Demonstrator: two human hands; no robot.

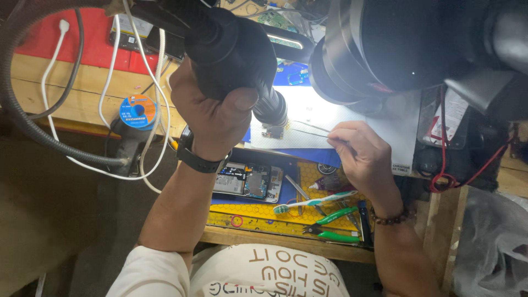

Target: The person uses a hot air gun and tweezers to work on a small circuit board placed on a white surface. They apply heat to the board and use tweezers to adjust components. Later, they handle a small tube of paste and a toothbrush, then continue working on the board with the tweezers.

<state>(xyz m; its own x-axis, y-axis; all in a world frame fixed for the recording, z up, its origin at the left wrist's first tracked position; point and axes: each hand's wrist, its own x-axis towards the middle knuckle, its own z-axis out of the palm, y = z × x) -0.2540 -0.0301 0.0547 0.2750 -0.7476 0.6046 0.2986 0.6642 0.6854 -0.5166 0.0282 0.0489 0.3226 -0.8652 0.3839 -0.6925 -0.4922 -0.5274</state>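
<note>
My left hand (212, 113) grips a thick black tool handle (236, 55) whose nozzle (270, 110) points down at a small circuit board (273, 131) on a bright white pad (352, 124). A black watch sits on that wrist. My right hand (360, 154) pinches thin tweezers (308, 127) whose tips reach toward the small board. A beaded bracelet is on the right wrist.
An opened phone (248, 182) lies on a yellow and blue work mat (258, 212) with a toothbrush (313, 202), green-handled cutters (333, 226) and a small bottle. A microscope head (396, 44) hangs above. White cables, a grey hose and a solder spool (137, 111) are at left.
</note>
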